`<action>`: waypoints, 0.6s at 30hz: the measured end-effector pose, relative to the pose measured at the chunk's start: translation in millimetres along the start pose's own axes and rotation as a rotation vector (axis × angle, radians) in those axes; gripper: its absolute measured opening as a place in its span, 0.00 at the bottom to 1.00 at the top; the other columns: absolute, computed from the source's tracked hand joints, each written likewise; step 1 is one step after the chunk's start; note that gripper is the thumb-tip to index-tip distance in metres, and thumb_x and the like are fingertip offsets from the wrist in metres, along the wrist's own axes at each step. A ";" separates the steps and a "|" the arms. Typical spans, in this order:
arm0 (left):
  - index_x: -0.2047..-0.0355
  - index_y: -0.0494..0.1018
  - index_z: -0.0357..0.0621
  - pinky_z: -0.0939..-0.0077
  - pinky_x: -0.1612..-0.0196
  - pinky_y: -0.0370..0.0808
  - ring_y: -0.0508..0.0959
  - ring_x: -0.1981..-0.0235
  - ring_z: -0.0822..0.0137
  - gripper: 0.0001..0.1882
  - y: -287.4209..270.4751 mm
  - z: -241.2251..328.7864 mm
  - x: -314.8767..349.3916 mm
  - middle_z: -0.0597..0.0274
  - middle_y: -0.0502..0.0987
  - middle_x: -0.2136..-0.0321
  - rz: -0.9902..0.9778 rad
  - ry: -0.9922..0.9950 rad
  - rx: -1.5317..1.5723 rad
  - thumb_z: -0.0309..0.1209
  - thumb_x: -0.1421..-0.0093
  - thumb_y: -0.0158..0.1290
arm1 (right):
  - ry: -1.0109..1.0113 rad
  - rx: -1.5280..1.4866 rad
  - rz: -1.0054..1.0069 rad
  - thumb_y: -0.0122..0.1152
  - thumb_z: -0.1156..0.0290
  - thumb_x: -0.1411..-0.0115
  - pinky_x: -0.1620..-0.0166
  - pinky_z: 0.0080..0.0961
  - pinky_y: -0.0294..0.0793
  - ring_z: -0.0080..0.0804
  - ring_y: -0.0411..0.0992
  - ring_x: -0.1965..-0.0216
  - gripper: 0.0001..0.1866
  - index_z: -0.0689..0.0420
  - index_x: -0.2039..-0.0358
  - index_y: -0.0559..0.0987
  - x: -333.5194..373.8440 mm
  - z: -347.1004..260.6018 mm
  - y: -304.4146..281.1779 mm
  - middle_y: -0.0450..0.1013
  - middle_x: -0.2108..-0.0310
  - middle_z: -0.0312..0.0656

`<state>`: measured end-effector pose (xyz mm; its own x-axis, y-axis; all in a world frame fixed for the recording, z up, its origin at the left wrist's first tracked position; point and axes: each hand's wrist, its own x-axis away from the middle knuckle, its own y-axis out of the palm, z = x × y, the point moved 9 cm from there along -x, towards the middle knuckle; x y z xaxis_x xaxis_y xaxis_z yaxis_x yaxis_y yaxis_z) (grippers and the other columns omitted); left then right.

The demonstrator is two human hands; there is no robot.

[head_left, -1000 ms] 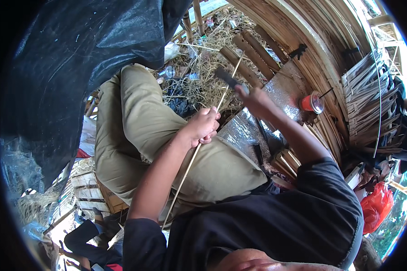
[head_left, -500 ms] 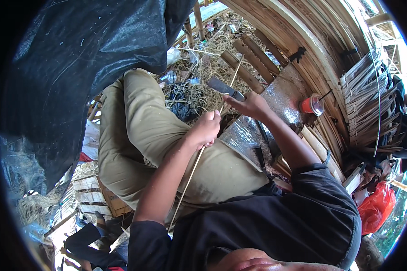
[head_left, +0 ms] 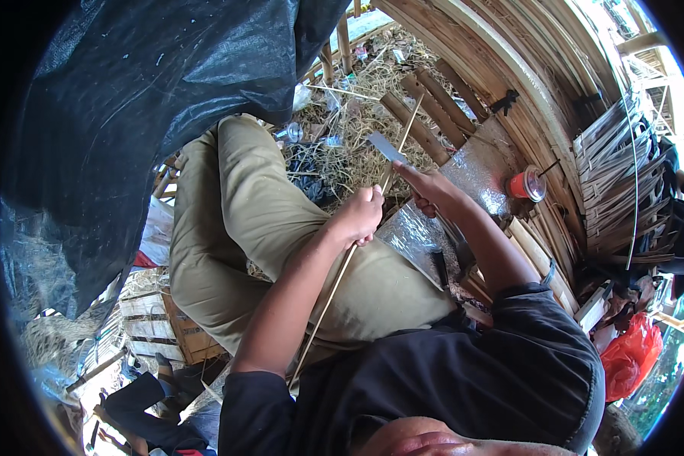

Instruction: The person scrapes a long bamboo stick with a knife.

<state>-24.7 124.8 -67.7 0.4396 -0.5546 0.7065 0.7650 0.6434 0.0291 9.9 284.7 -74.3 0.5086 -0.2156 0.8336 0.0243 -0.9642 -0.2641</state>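
Got my left hand (head_left: 363, 215) closed around a long thin bamboo strip (head_left: 334, 292), which runs from down by my shirt, across my lap, and up past both hands toward the straw pile (head_left: 342, 163). My right hand (head_left: 427, 190) is gripping a knife (head_left: 386, 148), blade pointing up and away, sitting right against the strip just above my left fist. I'm cross-legged in khaki trousers (head_left: 243, 220). An orange cup with a lid (head_left: 526, 185) sits off to my right, near a bundle of split bamboo (head_left: 615, 175).
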 end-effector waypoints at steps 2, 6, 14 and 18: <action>0.68 0.65 0.35 0.75 0.91 0.64 0.68 0.91 0.70 0.25 1.5 -1.3 -0.1 0.63 0.65 0.87 -0.042 -0.011 0.020 0.45 0.27 0.30 | 0.010 -0.027 -0.040 0.52 0.30 0.43 0.85 0.25 0.50 0.22 0.54 0.90 0.37 0.50 0.89 0.61 5.4 -0.6 2.2 0.54 0.90 0.30; 0.47 0.62 0.31 0.79 0.91 0.58 0.62 0.91 0.76 0.29 3.3 -4.4 -2.0 0.68 0.62 0.86 -0.073 -0.061 0.007 0.48 0.27 0.30 | 0.112 -0.197 -0.249 0.47 0.30 0.40 0.85 0.24 0.48 0.20 0.51 0.90 0.36 0.49 0.87 0.60 17.2 5.3 21.7 0.52 0.89 0.29; 0.66 0.66 0.41 0.81 0.92 0.56 0.60 0.91 0.78 0.21 5.0 -10.4 -7.5 0.70 0.61 0.87 -0.103 -0.060 0.125 0.45 0.29 0.32 | 0.111 -0.137 -0.363 0.42 0.27 0.40 0.87 0.20 0.46 0.18 0.48 0.91 0.37 0.49 0.85 0.62 34.6 10.1 41.3 0.50 0.91 0.27; 0.74 0.65 0.46 0.80 0.92 0.57 0.60 0.91 0.77 0.20 6.9 -1.7 -3.8 0.70 0.62 0.87 -0.147 -0.042 0.223 0.43 0.30 0.33 | 0.145 -0.334 -0.546 0.41 0.27 0.40 0.88 0.18 0.46 0.16 0.47 0.92 0.37 0.50 0.86 0.62 45.4 9.0 45.5 0.50 0.91 0.26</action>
<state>-20.3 130.5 -71.4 0.3074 -0.6313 0.7120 0.6948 0.6602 0.2854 41.8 232.5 -52.9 0.3771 0.3223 0.8683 -0.0347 -0.9319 0.3610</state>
